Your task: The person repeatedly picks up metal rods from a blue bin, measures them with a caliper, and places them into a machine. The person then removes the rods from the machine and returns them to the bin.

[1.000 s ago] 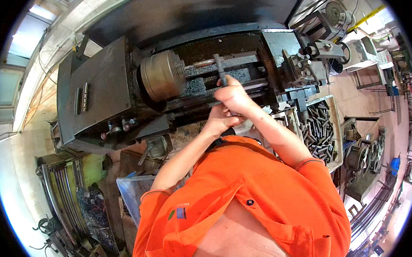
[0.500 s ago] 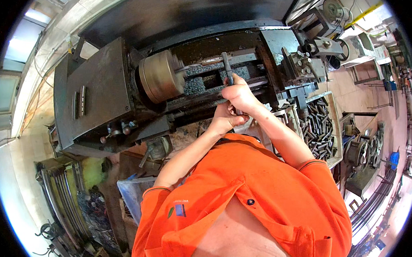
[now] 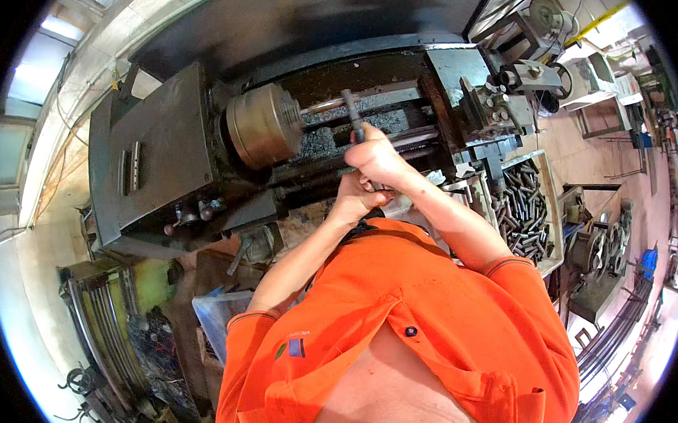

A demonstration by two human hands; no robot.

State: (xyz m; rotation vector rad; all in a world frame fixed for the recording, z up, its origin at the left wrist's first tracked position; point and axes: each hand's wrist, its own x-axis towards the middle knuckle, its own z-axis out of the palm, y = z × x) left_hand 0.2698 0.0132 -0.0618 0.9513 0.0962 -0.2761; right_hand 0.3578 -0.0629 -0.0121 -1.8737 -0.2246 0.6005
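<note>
Head view: I see the right hand (image 3: 373, 158) curled around the rod (image 3: 352, 114), whose far end juts over the lathe (image 3: 172, 132), right of the chuck (image 3: 258, 126). The left hand (image 3: 358, 200) bends just below; its grip I cannot tell.

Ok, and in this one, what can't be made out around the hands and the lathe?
- Head view: the metal bar's middle, hidden by the right hand.
- Head view: whatever the left hand may hold, mostly hidden by its own curled fingers.
- Head view: fine detail on the chuck's front end, too blurred.
- Head view: the lowest metal pieces in the box, covered by those on top.
</note>
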